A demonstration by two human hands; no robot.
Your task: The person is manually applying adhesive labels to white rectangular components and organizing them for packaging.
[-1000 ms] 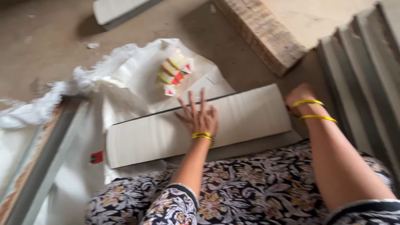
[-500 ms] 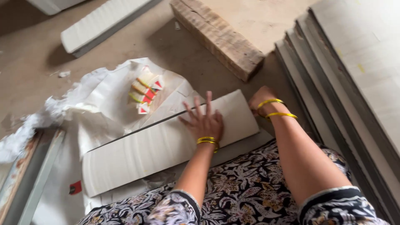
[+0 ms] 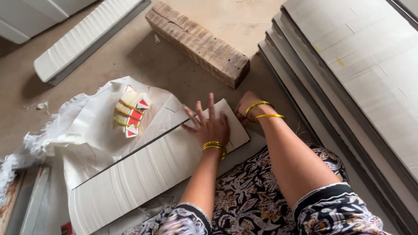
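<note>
On the floor in front of me lies a long stack of white sheets (image 3: pixel 148 169), running from lower left up toward the right. I see the left hand (image 3: pixel 210 126) pressed flat on its upper right end, fingers spread wide, holding nothing, yellow bangles (image 3: pixel 213 146) at the wrist. The right hand (image 3: pixel 244 105) sits at the stack's far right corner, touching its edge; its fingers curl down behind the corner, and I cannot tell whether they grip anything. That wrist carries bangles too.

Just left of the stack, on crumpled white wrapping paper (image 3: pixel 87 126), rests a small bundle of cards (image 3: pixel 129 111) with red corners, bound by yellow bands, apart from both hands. Beyond the hands a rough wooden block (image 3: pixel 198 43) lies on the bare concrete, near but not touching the stack. Along the right side I see tall piles of grey board (image 3: pixel 357 74), layered edge over edge. Farther off at upper left lies another white stack (image 3: pixel 85 41). Patterned black-and-white fabric (image 3: pixel 257 200) covers the person's knees at the bottom.
</note>
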